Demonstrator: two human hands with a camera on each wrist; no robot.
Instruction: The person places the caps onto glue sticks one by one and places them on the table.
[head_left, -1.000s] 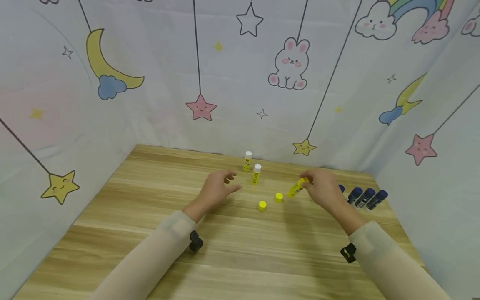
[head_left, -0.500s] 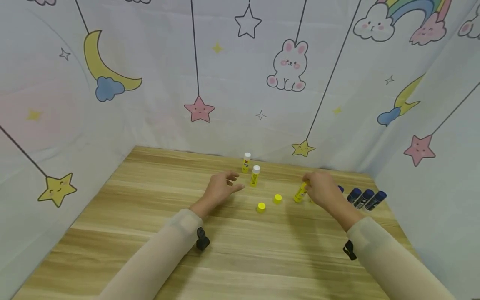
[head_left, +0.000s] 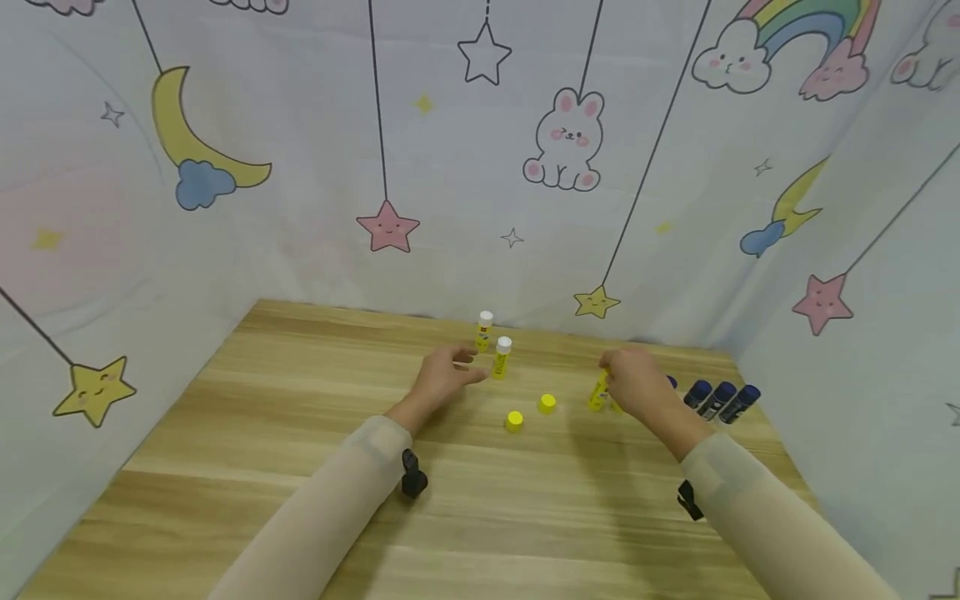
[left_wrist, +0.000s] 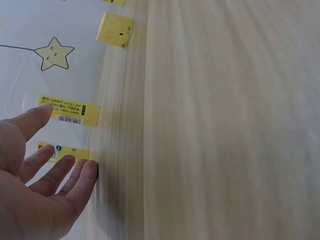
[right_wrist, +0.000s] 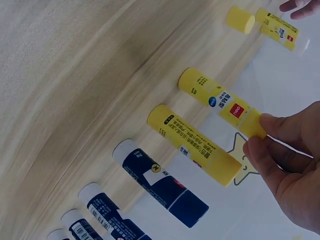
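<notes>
My right hand (head_left: 636,382) pinches the capped top of a yellow glue stick (right_wrist: 220,100) between thumb and fingers. That stick stands upright at the tabletop. Close beside it is another capped yellow glue stick (right_wrist: 195,145), mostly behind the hand in the head view. My left hand (head_left: 438,379) holds nothing, its fingers relaxed and apart. Just right of its fingertips stands an uncapped yellow glue stick (head_left: 500,360) with a white top, and a similar glue stick (head_left: 483,332) stands behind it. Two loose yellow caps, a nearer cap (head_left: 513,422) and a farther cap (head_left: 547,404), lie between the hands.
Several dark blue glue sticks (head_left: 718,400) stand in a row to the right of my right hand. The wooden table (head_left: 480,517) ends at a white curtain (head_left: 315,250) printed with stars and a rabbit, which also rises on both sides.
The glue stick in my right hand has gone from tilted to upright and come down beside the other capped yellow one. My left hand has drifted slightly nearer the uncapped sticks.
</notes>
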